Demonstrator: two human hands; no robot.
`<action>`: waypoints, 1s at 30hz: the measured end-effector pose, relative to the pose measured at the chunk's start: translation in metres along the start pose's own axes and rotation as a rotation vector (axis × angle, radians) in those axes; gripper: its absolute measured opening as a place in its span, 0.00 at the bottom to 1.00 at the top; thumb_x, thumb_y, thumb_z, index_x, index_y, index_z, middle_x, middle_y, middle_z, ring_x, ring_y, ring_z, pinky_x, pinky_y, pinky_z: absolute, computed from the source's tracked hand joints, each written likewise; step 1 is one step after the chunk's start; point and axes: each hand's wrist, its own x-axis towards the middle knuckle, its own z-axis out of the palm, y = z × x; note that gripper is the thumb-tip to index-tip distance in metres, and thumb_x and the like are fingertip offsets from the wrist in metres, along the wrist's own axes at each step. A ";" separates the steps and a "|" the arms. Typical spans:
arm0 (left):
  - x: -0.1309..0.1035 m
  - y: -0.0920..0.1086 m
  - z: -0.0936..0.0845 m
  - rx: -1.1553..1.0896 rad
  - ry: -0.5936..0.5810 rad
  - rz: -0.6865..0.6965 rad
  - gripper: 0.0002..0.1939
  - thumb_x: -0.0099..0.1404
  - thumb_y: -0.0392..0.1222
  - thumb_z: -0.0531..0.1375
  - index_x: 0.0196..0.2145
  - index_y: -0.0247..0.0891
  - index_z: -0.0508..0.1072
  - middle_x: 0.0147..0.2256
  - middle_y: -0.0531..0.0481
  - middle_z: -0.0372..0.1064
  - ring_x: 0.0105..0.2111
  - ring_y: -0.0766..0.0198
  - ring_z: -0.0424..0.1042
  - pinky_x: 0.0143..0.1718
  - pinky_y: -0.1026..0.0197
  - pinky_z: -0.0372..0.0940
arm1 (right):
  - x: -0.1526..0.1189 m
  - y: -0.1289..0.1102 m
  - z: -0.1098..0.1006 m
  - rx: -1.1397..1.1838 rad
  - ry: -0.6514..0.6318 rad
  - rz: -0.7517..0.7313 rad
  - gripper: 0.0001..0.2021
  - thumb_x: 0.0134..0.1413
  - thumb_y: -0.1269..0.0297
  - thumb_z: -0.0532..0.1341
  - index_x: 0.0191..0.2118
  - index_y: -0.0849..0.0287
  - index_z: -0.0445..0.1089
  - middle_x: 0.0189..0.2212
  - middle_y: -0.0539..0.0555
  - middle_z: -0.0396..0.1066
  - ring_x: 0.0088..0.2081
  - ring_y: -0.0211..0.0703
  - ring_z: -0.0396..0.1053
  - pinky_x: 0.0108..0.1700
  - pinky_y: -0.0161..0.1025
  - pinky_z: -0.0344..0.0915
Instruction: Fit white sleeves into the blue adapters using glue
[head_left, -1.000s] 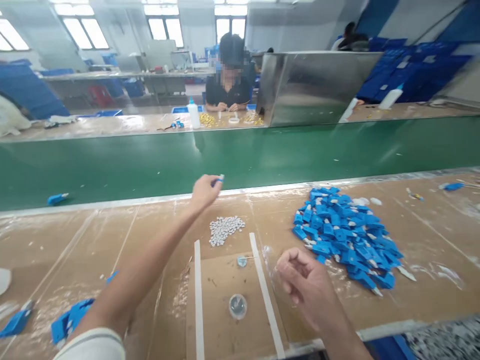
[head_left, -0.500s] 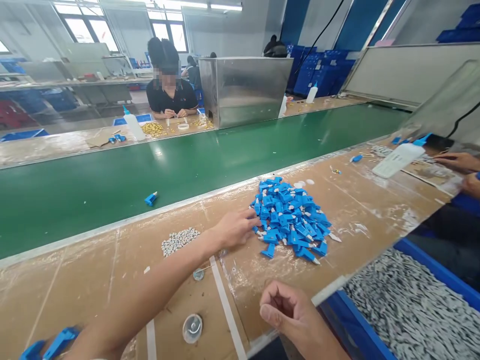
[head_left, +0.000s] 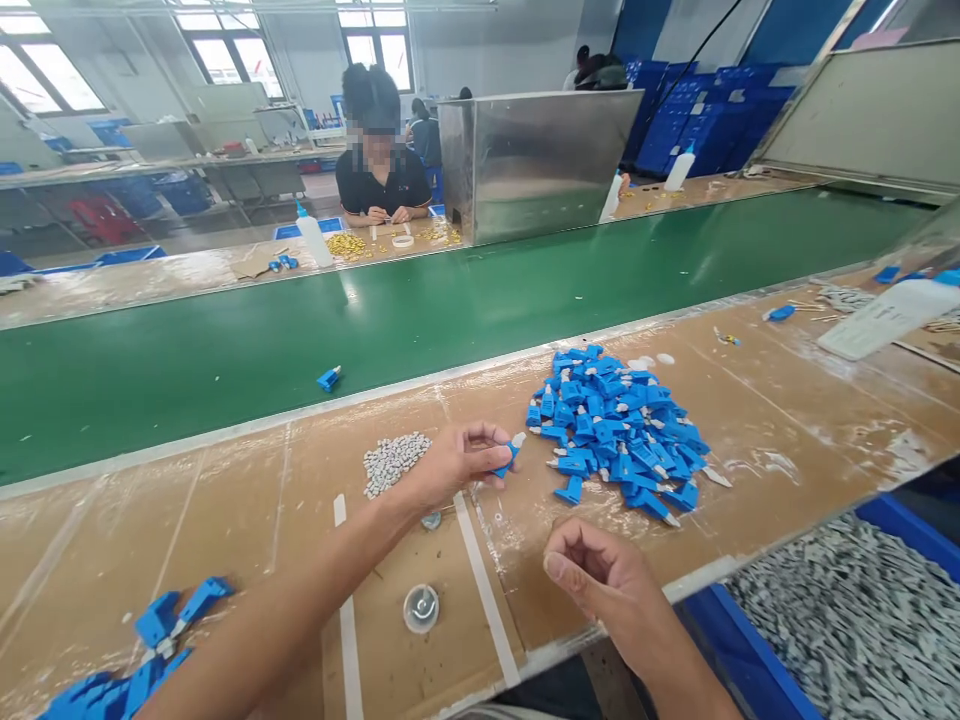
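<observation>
My left hand (head_left: 472,458) pinches a small blue piece with a white tip (head_left: 506,458), just left of a heap of similar blue pieces (head_left: 615,425). Over the table's front edge, my right hand (head_left: 592,570) is curled with fingertips near the thumb; whether it holds anything small is hidden. Behind my left wrist lies a pile of small grey bits (head_left: 395,460). A small round dish (head_left: 421,608) sits on the brown table between two white strips. More blue pieces (head_left: 157,620) lie at the lower left.
Beyond the table runs a green belt (head_left: 450,320) with one blue piece (head_left: 328,378) on it. A person (head_left: 382,180) sits across it beside a metal box (head_left: 540,165). At lower right is a blue bin (head_left: 742,640) of grey parts. A white bottle (head_left: 885,318) lies at right.
My left hand has drawn back from the heap with a blue piece between its fingers. My right hand keeps its curled shape. The camera view has shifted left.
</observation>
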 end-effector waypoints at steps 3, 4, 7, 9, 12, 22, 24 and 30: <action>-0.035 0.014 -0.004 -0.656 0.041 -0.171 0.20 0.58 0.48 0.71 0.40 0.35 0.69 0.34 0.44 0.74 0.36 0.60 0.77 0.30 0.66 0.69 | 0.011 -0.002 0.012 -0.022 -0.026 -0.026 0.20 0.58 0.45 0.67 0.30 0.58 0.68 0.22 0.45 0.55 0.23 0.36 0.49 0.24 0.34 0.49; -0.046 0.017 -0.006 -0.758 0.052 -0.193 0.19 0.56 0.45 0.72 0.39 0.35 0.69 0.34 0.45 0.73 0.37 0.60 0.77 0.30 0.67 0.69 | 0.014 -0.001 0.017 -0.041 -0.043 -0.038 0.20 0.59 0.46 0.67 0.30 0.58 0.68 0.22 0.45 0.56 0.24 0.36 0.51 0.25 0.34 0.50; -0.075 0.020 -0.011 -0.920 0.051 -0.188 0.16 0.56 0.39 0.72 0.38 0.33 0.71 0.35 0.45 0.73 0.37 0.60 0.78 0.31 0.69 0.71 | 0.018 0.004 0.033 -0.133 -0.123 -0.052 0.18 0.61 0.47 0.65 0.32 0.58 0.69 0.24 0.46 0.58 0.26 0.38 0.55 0.28 0.35 0.53; -0.094 0.017 -0.013 -1.008 0.051 -0.170 0.15 0.56 0.37 0.72 0.38 0.32 0.72 0.34 0.45 0.72 0.34 0.61 0.77 0.30 0.68 0.72 | 0.018 0.012 0.044 -0.228 -0.164 -0.047 0.16 0.63 0.49 0.64 0.34 0.58 0.71 0.26 0.47 0.61 0.28 0.40 0.57 0.31 0.36 0.55; -0.120 0.010 -0.017 -1.128 0.116 -0.163 0.14 0.55 0.36 0.71 0.36 0.29 0.73 0.32 0.46 0.70 0.31 0.64 0.76 0.30 0.70 0.72 | 0.015 0.025 0.059 -0.364 -0.187 -0.065 0.13 0.65 0.52 0.62 0.41 0.57 0.74 0.30 0.49 0.65 0.31 0.41 0.61 0.33 0.37 0.58; -0.170 -0.017 -0.027 -1.334 0.566 -0.347 0.09 0.69 0.31 0.54 0.36 0.26 0.73 0.32 0.40 0.71 0.29 0.65 0.76 0.27 0.73 0.73 | 0.013 0.045 0.086 -0.600 -0.221 -0.130 0.09 0.67 0.58 0.61 0.36 0.55 0.73 0.30 0.49 0.67 0.28 0.42 0.63 0.32 0.39 0.59; -0.172 -0.020 -0.025 -1.324 0.592 -0.355 0.09 0.69 0.31 0.53 0.35 0.27 0.73 0.31 0.41 0.71 0.29 0.64 0.76 0.27 0.72 0.73 | 0.012 0.043 0.088 -0.641 -0.217 -0.176 0.09 0.67 0.60 0.61 0.34 0.55 0.73 0.29 0.49 0.65 0.28 0.42 0.63 0.31 0.40 0.59; -0.175 -0.024 -0.014 -1.227 0.559 -0.289 0.01 0.66 0.31 0.61 0.35 0.31 0.73 0.30 0.47 0.72 0.35 0.59 0.80 0.36 0.65 0.77 | 0.007 0.039 0.094 -0.735 -0.271 -0.468 0.08 0.70 0.69 0.55 0.38 0.57 0.70 0.32 0.52 0.64 0.33 0.45 0.64 0.35 0.41 0.58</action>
